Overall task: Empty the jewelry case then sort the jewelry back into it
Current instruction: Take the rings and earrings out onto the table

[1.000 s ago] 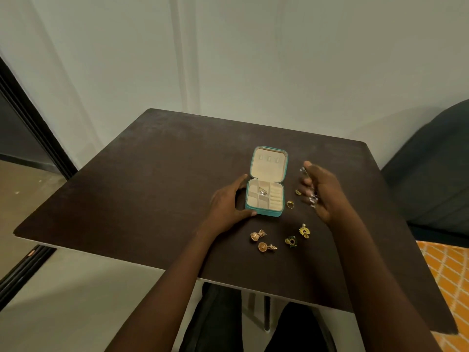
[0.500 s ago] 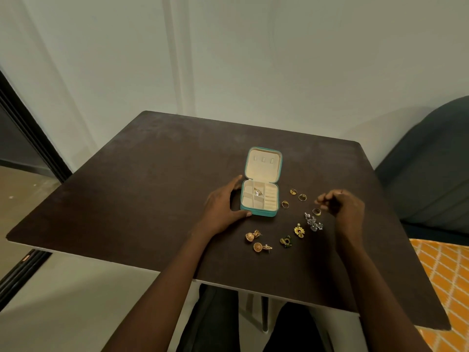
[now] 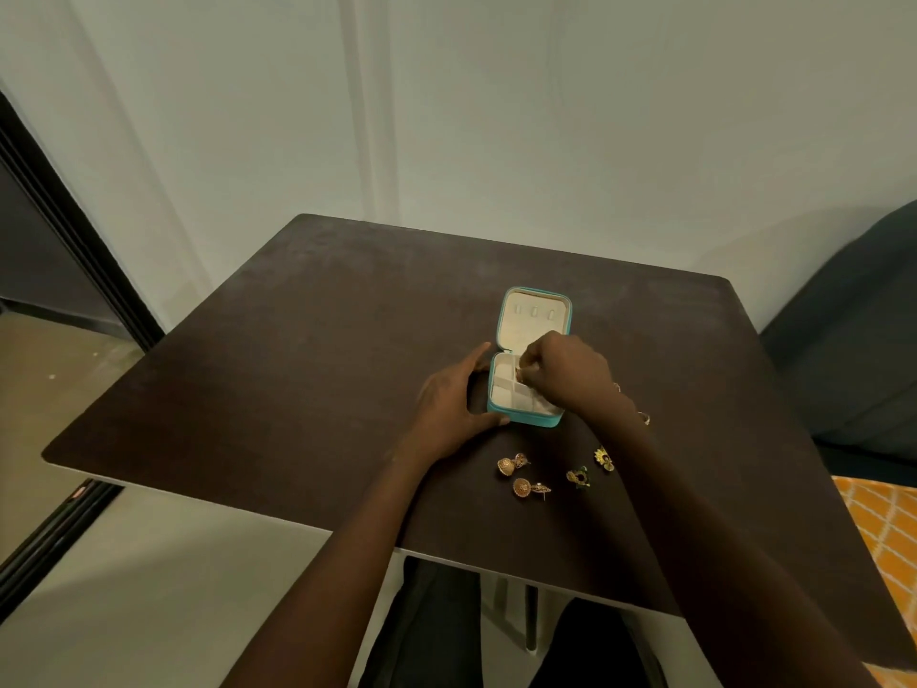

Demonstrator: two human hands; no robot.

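Head view: a small teal jewelry case is seen lying open on a dark table, a little toward the far right corner. Its lid is stood up at the back. The case is steadied by the left hand, which is pressed against its left side with the fingers spread and nothing held.

The right hand is held over the case tray. A small gold piece is pinched at its fingertips, just above the back left pockets. What kind of piece it is cannot be told.

More jewelry is left on the table toward the near edge: two gold bell-shaped earrings and, a green and gold piece, and a yellow flower piece. Two small rings are seen just past the right wrist, partly hidden.

It is judged that sorting back into the case is under way, with most pieces not yet put in.

To do this step well, the piece should be lowered right into one pocket before it is let go, so it is not bounced into another. The case should be kept pressed down so it is not slid. Like pieces should be put together. The right arm should be kept lifted, so the rings under it are not swept off.
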